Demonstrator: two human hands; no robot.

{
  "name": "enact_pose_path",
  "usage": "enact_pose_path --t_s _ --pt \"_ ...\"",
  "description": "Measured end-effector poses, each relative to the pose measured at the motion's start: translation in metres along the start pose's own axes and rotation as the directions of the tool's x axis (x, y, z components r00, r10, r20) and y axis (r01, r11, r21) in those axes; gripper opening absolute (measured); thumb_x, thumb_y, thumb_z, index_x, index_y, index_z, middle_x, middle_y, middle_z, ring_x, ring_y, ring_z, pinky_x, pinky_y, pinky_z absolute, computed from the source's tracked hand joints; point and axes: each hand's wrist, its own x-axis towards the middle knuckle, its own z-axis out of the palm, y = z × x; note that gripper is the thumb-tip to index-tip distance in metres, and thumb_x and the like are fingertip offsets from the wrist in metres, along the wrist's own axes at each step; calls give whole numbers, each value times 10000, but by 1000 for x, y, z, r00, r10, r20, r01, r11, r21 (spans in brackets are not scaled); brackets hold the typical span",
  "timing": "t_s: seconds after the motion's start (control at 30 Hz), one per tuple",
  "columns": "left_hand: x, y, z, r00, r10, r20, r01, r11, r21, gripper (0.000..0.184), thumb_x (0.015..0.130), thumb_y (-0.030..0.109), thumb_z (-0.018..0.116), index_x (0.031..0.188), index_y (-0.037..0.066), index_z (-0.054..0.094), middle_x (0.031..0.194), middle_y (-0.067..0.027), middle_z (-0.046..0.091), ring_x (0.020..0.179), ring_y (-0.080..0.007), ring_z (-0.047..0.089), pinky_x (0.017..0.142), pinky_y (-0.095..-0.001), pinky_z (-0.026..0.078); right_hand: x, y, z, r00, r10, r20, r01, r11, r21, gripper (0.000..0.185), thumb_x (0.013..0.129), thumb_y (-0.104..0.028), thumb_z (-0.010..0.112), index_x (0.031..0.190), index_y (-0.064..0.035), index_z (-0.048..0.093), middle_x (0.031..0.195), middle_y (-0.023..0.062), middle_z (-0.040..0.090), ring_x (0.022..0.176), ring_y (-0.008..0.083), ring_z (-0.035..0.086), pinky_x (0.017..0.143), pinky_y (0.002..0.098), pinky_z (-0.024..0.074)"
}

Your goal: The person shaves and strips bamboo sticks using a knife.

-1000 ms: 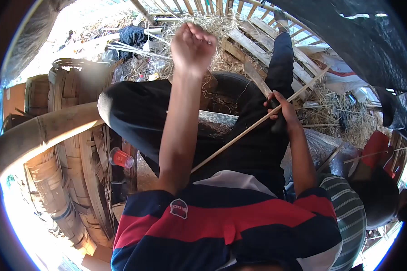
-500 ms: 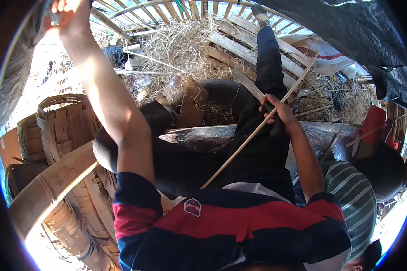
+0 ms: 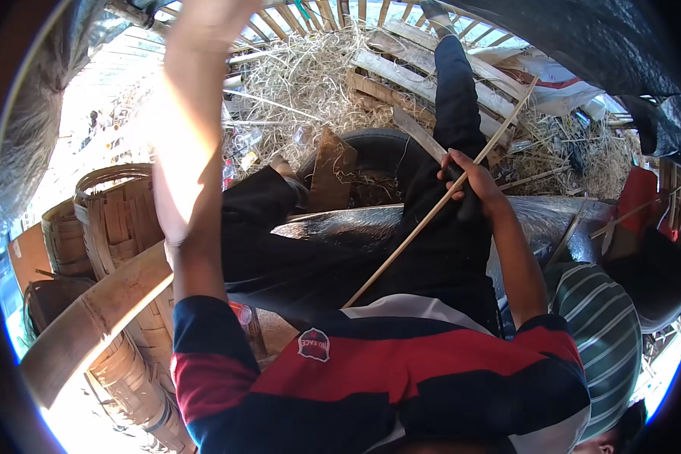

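Note:
My left hand (image 3: 216,15) is raised at the top edge, blurred and partly cut off, so its fingers and anything in them cannot be made out. My right hand (image 3: 465,181) is closed around the dark handle of a knife and a long thin bamboo stick. The knife's blade (image 3: 420,135) points up and left. Running diagonally, the stick (image 3: 408,240) crosses my black trousers from near my shirt to the upper right.
Woven baskets (image 3: 121,219) and a thick bamboo pole (image 3: 106,303) are at the left. Shavings (image 3: 295,79), wooden slats (image 3: 401,64) and a black round tub (image 3: 382,144) lie ahead. Another person in a striped garment (image 3: 601,333) is at the right.
My left hand rose to the upper left, then moved right along the top edge. My right hand keeps its hold on the knife and stick. The view has shifted slightly.

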Motion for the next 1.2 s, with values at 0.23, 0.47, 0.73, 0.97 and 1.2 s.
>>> enact_pose_path --t_s 0.23,0.47,0.73,0.97,1.2 --pt "-57 -107 79 913 -407 19 404 910 96 309 920 347 582 992 51 639 799 -30 586 751 -91 532 690 -253 435 -6 6 -7 999 -42 -9 42 996 78 374 995 -455 427 956 -102 546 851 80 564 597 90 470 474 218 394" --pt "-156 -125 152 542 -791 284 527 583 618 513 904 529 571 1008 28 604 902 -105 655 712 -214 616 639 -342 496 -9 4 -1 965 -262 -21 263 965 9 354 1005 -430 421 931 -101 527 828 53 544 553 100 497 447 223 378" --pt "-209 -85 150 321 -856 405 947 282 -155 326 997 407 471 1025 84 497 721 13 455 560 -68 437 492 -215 354 23 -39 31 872 -490 -1 487 866 -117 415 993 -469 431 1017 -75 558 807 40 510 504 97 474 434 221 373" --pt "-215 -73 108 475 -875 93 854 432 -290 104 1002 183 419 944 113 468 654 71 333 514 -30 288 442 -214 229 22 -26 51 891 -435 -128 421 899 -122 565 954 -356 569 1413 -148 312 795 51 524 480 86 443 430 246 382" --pt "-208 -70 102 482 -875 -46 785 454 -421 120 990 192 453 926 91 469 669 25 426 516 -49 366 424 -223 271 -33 6 45 705 -681 -198 541 697 -470 665 872 -56 653 1426 -77 286 814 33 535 540 94 508 498 254 431"
